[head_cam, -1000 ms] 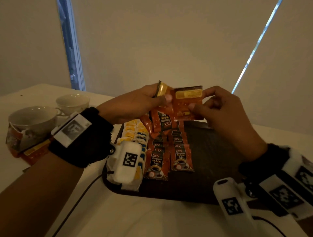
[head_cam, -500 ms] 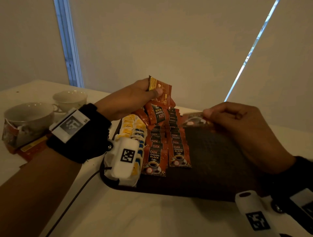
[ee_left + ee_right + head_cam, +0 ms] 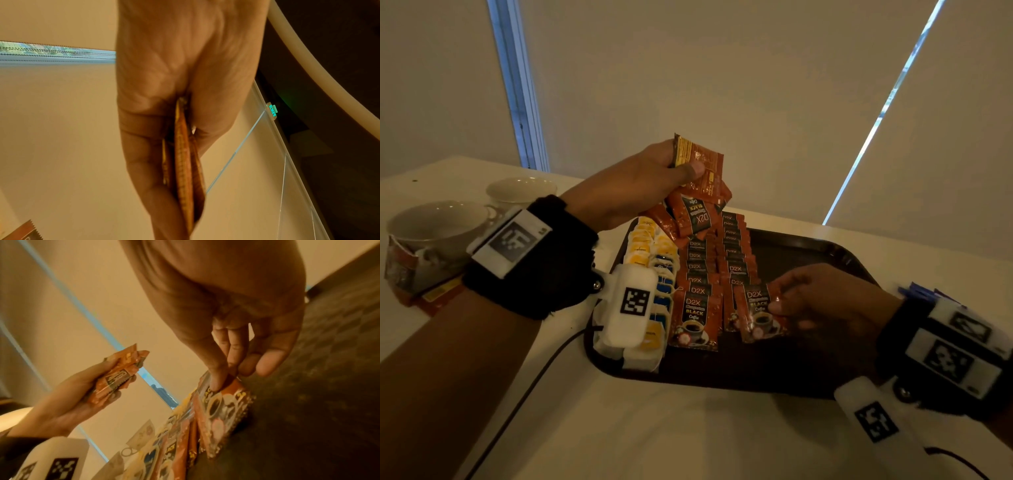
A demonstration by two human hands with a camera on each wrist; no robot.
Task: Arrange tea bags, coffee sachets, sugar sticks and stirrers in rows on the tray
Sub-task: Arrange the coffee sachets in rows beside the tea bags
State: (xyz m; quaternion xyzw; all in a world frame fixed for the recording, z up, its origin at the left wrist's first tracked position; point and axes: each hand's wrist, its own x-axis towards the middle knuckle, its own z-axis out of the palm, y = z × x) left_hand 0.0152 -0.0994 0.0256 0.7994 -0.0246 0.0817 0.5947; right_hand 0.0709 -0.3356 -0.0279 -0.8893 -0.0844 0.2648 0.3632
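A dark tray (image 3: 808, 246) holds rows of yellow and blue tea bags (image 3: 650, 253) at its left and two rows of orange coffee sachets (image 3: 700, 274) beside them. My left hand (image 3: 640, 178) is raised over the tray's far left corner and grips a bundle of coffee sachets (image 3: 698, 164) (image 3: 183, 170) (image 3: 119, 378). My right hand (image 3: 822, 301) is low over the tray and pinches one coffee sachet (image 3: 760, 315) (image 3: 222, 412) at the near end of the second sachet row. That sachet lies at a slight tilt, overlapping its neighbour.
Two white cups (image 3: 438, 222) stand on the table at the left, with a torn sachet box (image 3: 417, 274) in front of them. The right half of the tray is bare dark surface. A black cable (image 3: 524, 397) runs across the table near the tray's front left corner.
My right hand took one sachet from the bundle, carried it down and toward me, and now holds it at the near end of the second row. The left hand stayed raised.
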